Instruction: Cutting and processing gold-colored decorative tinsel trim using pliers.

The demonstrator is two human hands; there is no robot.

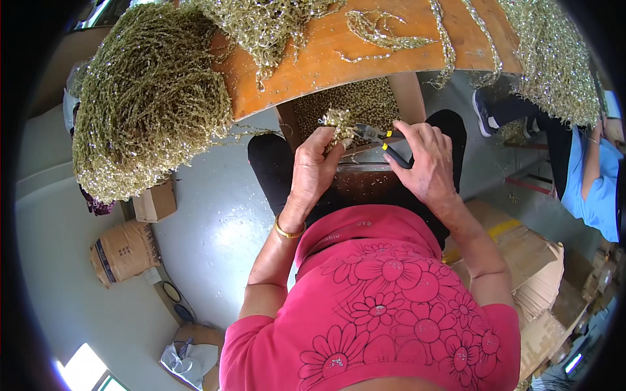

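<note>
My left hand (pixel 314 168) pinches a small bunch of gold glittery strands (pixel 339 121) between thumb and fingers, just past the table's near edge. In my right hand (pixel 427 159) is a pair of pliers (pixel 396 156) with black and yellow handles, which stand apart. Their metal jaws reach left to the bunch; whether they are closed on a strand I cannot tell. Below both hands, between my knees, a cardboard box (pixel 407 94) holds a mass of small gold beads or clippings (pixel 352 98).
An orange-brown table (pixel 313 73) carries a large heap of gold strands (pixel 150 98) at left, another (pixel 261 32) in the middle and one (pixel 548 58) at right. A person in blue (pixel 596 176) sits at right. Cartons (pixel 521 260) stand right; a brown sack (pixel 127 252) lies left.
</note>
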